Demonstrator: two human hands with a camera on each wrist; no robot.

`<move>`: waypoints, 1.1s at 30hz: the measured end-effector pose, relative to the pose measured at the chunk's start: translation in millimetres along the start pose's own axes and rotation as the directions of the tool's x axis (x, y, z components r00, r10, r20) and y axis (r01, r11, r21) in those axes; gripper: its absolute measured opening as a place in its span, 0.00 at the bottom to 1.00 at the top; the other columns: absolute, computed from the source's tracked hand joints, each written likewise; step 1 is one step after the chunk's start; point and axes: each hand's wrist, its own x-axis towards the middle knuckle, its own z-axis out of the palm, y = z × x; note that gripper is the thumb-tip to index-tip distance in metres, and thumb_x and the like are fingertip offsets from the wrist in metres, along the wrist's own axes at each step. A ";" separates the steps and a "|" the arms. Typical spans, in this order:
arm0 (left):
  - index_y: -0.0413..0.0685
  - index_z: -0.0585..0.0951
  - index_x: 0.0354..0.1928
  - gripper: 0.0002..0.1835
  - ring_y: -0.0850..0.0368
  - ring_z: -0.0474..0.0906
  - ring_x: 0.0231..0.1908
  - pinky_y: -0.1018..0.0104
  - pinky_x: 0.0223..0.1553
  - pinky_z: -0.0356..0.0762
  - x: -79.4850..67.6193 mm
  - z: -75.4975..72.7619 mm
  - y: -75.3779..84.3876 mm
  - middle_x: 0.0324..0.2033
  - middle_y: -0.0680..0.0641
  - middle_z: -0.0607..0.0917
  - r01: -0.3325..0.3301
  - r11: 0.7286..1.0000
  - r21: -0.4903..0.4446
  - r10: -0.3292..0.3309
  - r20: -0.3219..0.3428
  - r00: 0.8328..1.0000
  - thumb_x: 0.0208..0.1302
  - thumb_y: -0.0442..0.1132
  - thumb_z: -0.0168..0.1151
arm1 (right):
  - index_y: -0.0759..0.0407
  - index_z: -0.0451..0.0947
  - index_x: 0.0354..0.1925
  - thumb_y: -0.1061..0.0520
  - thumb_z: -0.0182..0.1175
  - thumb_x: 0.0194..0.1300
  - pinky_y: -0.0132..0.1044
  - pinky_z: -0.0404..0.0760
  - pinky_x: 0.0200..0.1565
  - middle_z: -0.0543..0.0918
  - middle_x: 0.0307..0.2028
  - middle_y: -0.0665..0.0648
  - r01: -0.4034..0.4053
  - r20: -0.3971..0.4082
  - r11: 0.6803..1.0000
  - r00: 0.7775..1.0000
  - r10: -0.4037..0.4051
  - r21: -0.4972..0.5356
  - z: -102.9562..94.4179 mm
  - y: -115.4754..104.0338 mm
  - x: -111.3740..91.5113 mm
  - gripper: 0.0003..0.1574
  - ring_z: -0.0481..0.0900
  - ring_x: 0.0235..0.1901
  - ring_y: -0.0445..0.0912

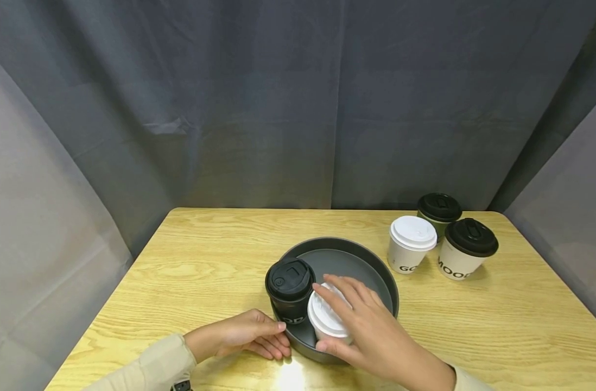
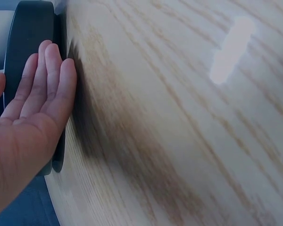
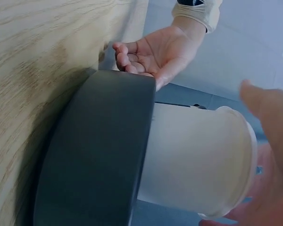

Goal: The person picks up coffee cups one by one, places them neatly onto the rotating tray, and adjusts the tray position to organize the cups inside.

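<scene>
A round dark grey pan [image 1: 327, 245] sits on the table. Inside it, at the left, stands a black paper cup with a black lid [image 1: 290, 279]. Beside that cup is a white paper cup with a white lid [image 1: 322, 320], upright in the pan. My right hand [image 1: 363, 331] is spread over the white lid; in the right wrist view its thumb [image 3: 259, 101] stands apart from the cup [image 3: 193, 155]. My left hand [image 1: 251, 334] lies at the pan's near left side, fingers fairly straight along the outer wall [image 2: 30, 28], thumb by the rim.
Right of the pan stand a white cup with a white lid [image 1: 411, 244], a white cup with a black lid [image 1: 466, 250] and a green cup with a black lid [image 1: 439, 209]. A grey curtain [image 1: 259, 108] hangs behind the wooden table [image 1: 205, 260].
</scene>
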 end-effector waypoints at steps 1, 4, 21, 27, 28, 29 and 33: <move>0.28 0.80 0.45 0.26 0.60 0.84 0.34 0.61 0.44 0.83 0.0 0.2 -0.2 0.39 0.39 0.87 0.000 1.000 0.001 0.000 -0.003 1.000 0.72 0.50 0.51 | 0.47 0.59 0.71 0.28 0.56 0.59 0.57 0.70 0.56 0.63 0.68 0.54 -0.003 0.006 1.000 1.000 0.003 0.008 -2.0 0.3 -0.7 0.49 0.63 0.64 0.53; 0.28 0.80 0.45 0.26 0.59 0.84 0.34 0.61 0.44 0.83 0.0 1.3 -0.5 0.39 0.38 0.87 -0.002 1.000 0.000 0.002 -0.012 1.000 0.72 0.50 0.51 | 0.46 0.54 0.73 0.33 0.59 0.61 0.61 0.68 0.58 0.59 0.71 0.54 -0.029 0.016 0.999 0.999 0.028 0.037 -8.8 4.3 -3.4 0.49 0.58 0.68 0.55; 0.31 0.82 0.43 0.25 0.60 0.85 0.32 0.65 0.39 0.83 0.5 15.1 -0.1 0.38 0.38 0.87 0.015 0.999 0.033 -0.014 -0.026 1.000 0.72 0.51 0.50 | 0.67 0.53 0.72 0.49 0.48 0.75 0.63 0.56 0.65 0.52 0.73 0.65 -0.303 0.199 0.951 0.938 0.285 0.065 -9.7 92.8 -40.1 0.37 0.47 0.72 0.61; 0.31 0.82 0.42 0.26 0.61 0.84 0.31 0.67 0.36 0.83 0.1 21.8 1.3 0.37 0.38 0.87 0.037 0.998 0.048 -0.035 -0.032 0.999 0.72 0.52 0.49 | 0.71 0.58 0.68 0.48 0.47 0.75 0.64 0.59 0.63 0.55 0.71 0.68 -0.275 0.255 0.960 0.933 0.254 0.047 -0.5 108.4 -54.1 0.35 0.51 0.70 0.65; 0.31 0.82 0.42 0.27 0.61 0.84 0.31 0.67 0.36 0.83 -0.1 22.2 1.7 0.37 0.38 0.87 0.038 0.998 0.049 -0.037 -0.033 0.999 0.72 0.52 0.48 | 0.71 0.59 0.68 0.48 0.46 0.75 0.64 0.59 0.63 0.55 0.71 0.68 -0.271 0.255 0.962 0.934 0.250 0.047 0.3 109.5 -55.2 0.35 0.52 0.70 0.65; 0.31 0.82 0.42 0.27 0.61 0.84 0.31 0.67 0.36 0.83 -0.4 22.6 2.2 0.37 0.38 0.87 0.038 0.998 0.050 -0.037 -0.033 0.999 0.72 0.52 0.48 | 0.71 0.59 0.68 0.48 0.46 0.75 0.64 0.59 0.63 0.55 0.71 0.68 -0.267 0.252 0.962 0.936 0.247 0.047 0.8 110.3 -56.2 0.35 0.52 0.70 0.64; 0.30 0.81 0.43 0.27 0.61 0.84 0.32 0.67 0.37 0.83 -1.0 23.3 4.0 0.38 0.38 0.87 0.030 0.998 0.050 -0.029 -0.032 0.999 0.73 0.51 0.48 | 0.70 0.59 0.68 0.47 0.46 0.75 0.64 0.60 0.63 0.54 0.72 0.66 -0.271 0.249 0.962 0.935 0.253 0.039 0.8 110.6 -58.3 0.35 0.53 0.70 0.64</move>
